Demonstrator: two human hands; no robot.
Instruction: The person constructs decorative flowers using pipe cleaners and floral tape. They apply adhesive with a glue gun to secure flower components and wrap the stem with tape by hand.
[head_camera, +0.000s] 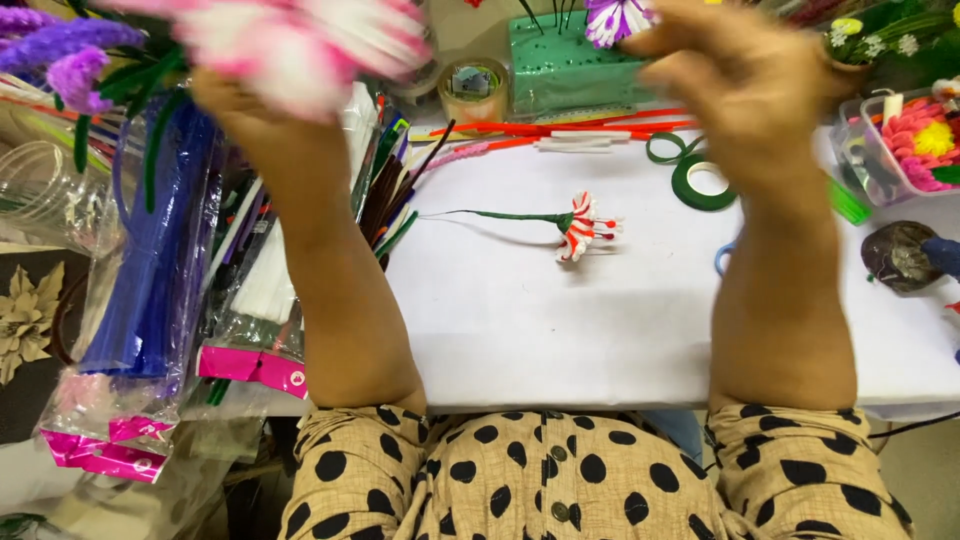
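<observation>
A pink-and-white fuzzy flower (300, 40), blurred, is gripped in the raised left hand (235, 95); the right hand (740, 75) pinches a purple-and-white flower (615, 20) above the white table (560, 320).

Clear plastic bags of pipe cleaners, pink header cards: blue bag (150, 270) far left; white bag (262, 300) beside it.

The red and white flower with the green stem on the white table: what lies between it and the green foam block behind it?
In the head view, orange and white pipe cleaners lie across the white table between the flower and the green foam block.
</observation>
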